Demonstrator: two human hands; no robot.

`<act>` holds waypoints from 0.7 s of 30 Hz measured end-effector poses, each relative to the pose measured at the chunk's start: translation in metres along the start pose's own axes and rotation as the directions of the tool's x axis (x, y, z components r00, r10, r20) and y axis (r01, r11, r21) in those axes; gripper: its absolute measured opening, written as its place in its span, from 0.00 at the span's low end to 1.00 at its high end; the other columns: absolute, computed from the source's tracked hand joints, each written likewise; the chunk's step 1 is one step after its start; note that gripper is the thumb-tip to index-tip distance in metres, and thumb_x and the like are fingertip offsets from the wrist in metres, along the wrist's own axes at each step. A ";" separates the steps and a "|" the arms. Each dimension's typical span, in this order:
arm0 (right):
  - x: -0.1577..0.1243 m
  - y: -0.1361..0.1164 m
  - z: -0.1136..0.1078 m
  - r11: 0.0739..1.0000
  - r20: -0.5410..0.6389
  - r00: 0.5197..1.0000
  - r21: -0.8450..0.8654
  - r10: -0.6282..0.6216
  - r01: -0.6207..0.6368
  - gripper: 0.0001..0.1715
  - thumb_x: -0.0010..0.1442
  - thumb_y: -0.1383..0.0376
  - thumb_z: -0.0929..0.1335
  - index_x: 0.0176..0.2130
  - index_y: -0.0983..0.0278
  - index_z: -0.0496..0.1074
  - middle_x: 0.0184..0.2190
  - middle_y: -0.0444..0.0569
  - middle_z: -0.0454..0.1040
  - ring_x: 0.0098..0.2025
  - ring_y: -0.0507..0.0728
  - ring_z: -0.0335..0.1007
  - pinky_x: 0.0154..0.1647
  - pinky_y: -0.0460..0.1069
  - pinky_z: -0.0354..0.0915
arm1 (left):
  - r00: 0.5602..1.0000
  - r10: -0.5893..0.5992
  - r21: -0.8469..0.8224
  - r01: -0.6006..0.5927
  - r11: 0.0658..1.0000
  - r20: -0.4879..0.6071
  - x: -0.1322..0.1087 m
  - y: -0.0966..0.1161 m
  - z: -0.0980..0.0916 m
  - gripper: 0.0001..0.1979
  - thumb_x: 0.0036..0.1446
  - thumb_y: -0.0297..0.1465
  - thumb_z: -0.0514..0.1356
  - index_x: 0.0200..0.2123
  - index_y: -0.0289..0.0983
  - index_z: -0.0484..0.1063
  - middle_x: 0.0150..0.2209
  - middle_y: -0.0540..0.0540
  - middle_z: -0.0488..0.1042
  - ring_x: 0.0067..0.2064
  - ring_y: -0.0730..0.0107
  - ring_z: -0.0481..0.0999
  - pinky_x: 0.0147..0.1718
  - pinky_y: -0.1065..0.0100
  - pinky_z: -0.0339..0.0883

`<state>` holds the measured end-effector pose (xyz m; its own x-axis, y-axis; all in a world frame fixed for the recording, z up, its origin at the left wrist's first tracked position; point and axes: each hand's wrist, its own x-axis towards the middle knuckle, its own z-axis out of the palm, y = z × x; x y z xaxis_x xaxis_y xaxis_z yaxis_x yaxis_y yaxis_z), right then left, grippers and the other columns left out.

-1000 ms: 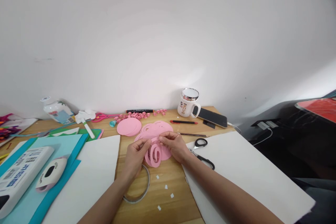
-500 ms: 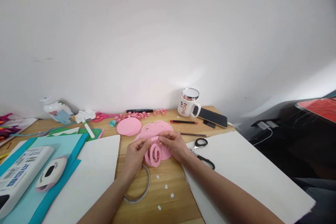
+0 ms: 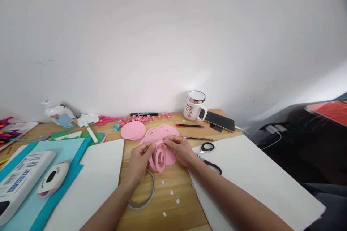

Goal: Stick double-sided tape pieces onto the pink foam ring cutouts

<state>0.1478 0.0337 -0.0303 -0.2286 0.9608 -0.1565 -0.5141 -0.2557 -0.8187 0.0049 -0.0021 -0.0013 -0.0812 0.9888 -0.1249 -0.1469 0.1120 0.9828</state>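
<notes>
Between my two hands is a pink paper cut-out (image 3: 160,160) with a curled loop hanging from it. My left hand (image 3: 140,158) pinches its left side between thumb and fingers. At its right edge, my right hand (image 3: 180,148) is closed on the same paper in a pinch. Behind and under the hands lies a pile of pink paper pieces (image 3: 166,130), partly covered by them. A stack of pink paper circles (image 3: 132,130) sits just left of that pile. Below my left wrist lies a roll of tape (image 3: 153,187), partly hidden by the forearm.
Black-handled scissors (image 3: 208,147) rest on white board (image 3: 244,173) at right. A mug (image 3: 192,110), a phone (image 3: 221,121) and pencils (image 3: 189,125) stand or lie behind. Small white scraps (image 3: 171,192) are scattered in front. Coloured sheets (image 3: 73,173) bearing a white device (image 3: 24,177) lie left.
The pink loop hanging from the paper has turned slightly and looks narrower. Both hands keep their pinch in nearly the same place.
</notes>
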 end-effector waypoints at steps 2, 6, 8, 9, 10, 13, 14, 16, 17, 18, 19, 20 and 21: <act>0.000 0.000 0.000 1.000 0.014 1.000 0.005 0.017 -0.017 0.13 0.38 0.63 0.75 0.28 0.66 0.76 0.25 0.46 0.76 0.27 0.51 0.70 0.36 0.48 0.65 | 1.000 0.001 0.003 -0.001 1.000 -0.006 0.000 0.002 0.001 0.12 0.42 0.37 0.64 0.22 0.33 0.75 0.17 0.52 0.69 0.18 0.76 0.64 0.17 0.75 0.58; -0.001 -0.001 0.000 1.000 0.028 1.000 -0.012 0.013 -0.012 0.14 0.38 0.64 0.75 0.29 0.66 0.76 0.24 0.46 0.76 0.26 0.51 0.70 0.34 0.48 0.65 | 1.000 0.005 0.001 -0.005 1.000 -0.011 0.000 0.001 0.001 0.11 0.41 0.36 0.65 0.22 0.32 0.75 0.17 0.52 0.68 0.19 0.77 0.63 0.17 0.75 0.58; -0.001 -0.001 0.000 1.000 0.037 0.999 -0.018 0.001 0.000 0.14 0.38 0.64 0.76 0.28 0.66 0.75 0.22 0.45 0.75 0.25 0.51 0.69 0.33 0.47 0.65 | 1.000 0.006 -0.004 -0.006 1.000 -0.010 0.000 0.000 0.001 0.12 0.41 0.37 0.65 0.23 0.32 0.75 0.17 0.52 0.68 0.18 0.76 0.63 0.17 0.75 0.58; -0.002 -0.002 0.000 1.000 0.045 0.999 -0.025 -0.005 0.006 0.14 0.38 0.64 0.76 0.28 0.66 0.75 0.22 0.45 0.75 0.24 0.50 0.68 0.32 0.47 0.65 | 1.000 0.007 -0.005 -0.007 1.000 -0.007 0.000 0.000 0.000 0.11 0.41 0.37 0.65 0.23 0.33 0.74 0.17 0.52 0.68 0.18 0.77 0.63 0.17 0.75 0.58; -0.002 -0.002 0.000 0.999 0.054 0.998 -0.034 -0.010 0.012 0.13 0.38 0.64 0.75 0.27 0.66 0.75 0.21 0.44 0.74 0.24 0.50 0.68 0.31 0.47 0.64 | 1.000 0.007 -0.002 -0.007 1.000 0.001 0.000 0.000 0.000 0.11 0.41 0.37 0.65 0.23 0.33 0.74 0.17 0.52 0.68 0.18 0.77 0.63 0.17 0.75 0.57; -0.002 -0.002 0.000 0.997 0.079 0.996 -0.065 -0.031 0.036 0.11 0.40 0.64 0.75 0.25 0.66 0.73 0.19 0.43 0.73 0.22 0.48 0.65 0.29 0.45 0.63 | 0.999 0.013 0.016 -0.013 1.000 0.033 0.000 -0.001 -0.001 0.11 0.43 0.36 0.64 0.19 0.33 0.72 0.16 0.53 0.68 0.17 0.78 0.63 0.17 0.75 0.57; -0.002 -0.002 0.000 0.996 0.085 0.996 -0.073 -0.042 0.048 0.10 0.40 0.64 0.75 0.24 0.66 0.73 0.19 0.43 0.73 0.22 0.48 0.65 0.28 0.45 0.62 | 0.999 0.016 0.018 -0.017 1.000 0.047 0.000 -0.001 -0.001 0.12 0.43 0.36 0.64 0.18 0.34 0.71 0.16 0.53 0.67 0.17 0.78 0.63 0.17 0.75 0.57; -0.001 -0.001 0.000 0.994 0.087 0.994 -0.076 -0.066 0.073 0.09 0.40 0.64 0.75 0.24 0.66 0.74 0.19 0.43 0.73 0.22 0.48 0.64 0.28 0.45 0.61 | 0.997 0.021 0.014 -0.022 1.000 0.073 0.000 -0.001 -0.001 0.13 0.45 0.36 0.63 0.16 0.34 0.68 0.15 0.53 0.67 0.17 0.78 0.63 0.17 0.75 0.57; -0.001 -0.001 0.000 0.995 0.080 0.994 -0.068 -0.072 0.077 0.09 0.40 0.64 0.75 0.24 0.66 0.74 0.19 0.43 0.73 0.22 0.48 0.64 0.28 0.45 0.61 | 0.997 0.022 0.010 -0.023 1.000 0.080 0.000 -0.001 -0.001 0.13 0.45 0.36 0.63 0.16 0.34 0.68 0.15 0.53 0.66 0.17 0.77 0.63 0.17 0.75 0.57; 0.000 0.000 0.000 0.996 0.070 0.995 -0.055 -0.070 0.074 0.10 0.40 0.64 0.75 0.24 0.66 0.75 0.19 0.43 0.73 0.23 0.48 0.65 0.29 0.45 0.62 | 0.997 0.023 0.008 -0.024 1.000 0.079 0.001 -0.001 -0.001 0.13 0.45 0.36 0.63 0.16 0.34 0.68 0.15 0.53 0.66 0.17 0.77 0.63 0.17 0.75 0.57; 0.000 0.000 -0.001 0.997 0.059 0.996 -0.038 -0.062 0.064 0.10 0.40 0.64 0.75 0.25 0.66 0.75 0.19 0.43 0.73 0.23 0.48 0.66 0.31 0.45 0.62 | 0.997 0.025 0.010 -0.025 1.000 0.070 0.001 -0.002 -0.001 0.13 0.44 0.36 0.63 0.16 0.34 0.68 0.16 0.53 0.66 0.18 0.77 0.63 0.17 0.75 0.56; 0.000 0.001 0.000 0.999 0.050 0.998 -0.023 -0.047 0.048 0.10 0.40 0.64 0.75 0.26 0.66 0.76 0.20 0.43 0.74 0.24 0.48 0.67 0.32 0.46 0.63 | 0.998 0.027 0.016 -0.028 0.999 0.057 0.001 -0.002 -0.002 0.13 0.44 0.36 0.63 0.17 0.34 0.68 0.16 0.53 0.66 0.18 0.78 0.62 0.17 0.76 0.56; 0.000 0.001 0.000 0.999 0.046 0.999 -0.013 -0.029 0.030 0.11 0.40 0.63 0.75 0.27 0.65 0.76 0.21 0.44 0.75 0.25 0.49 0.68 0.34 0.46 0.63 | 0.999 0.029 0.024 -0.030 0.999 0.046 0.001 -0.002 -0.002 0.13 0.43 0.36 0.63 0.17 0.34 0.68 0.16 0.53 0.66 0.18 0.78 0.62 0.17 0.76 0.56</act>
<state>0.1478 0.0334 -0.0311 -0.2512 0.9620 -0.1071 -0.5096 -0.2255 -0.8303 0.0033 -0.0013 -0.0034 -0.0396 0.9951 -0.0902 -0.1203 0.0849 0.9891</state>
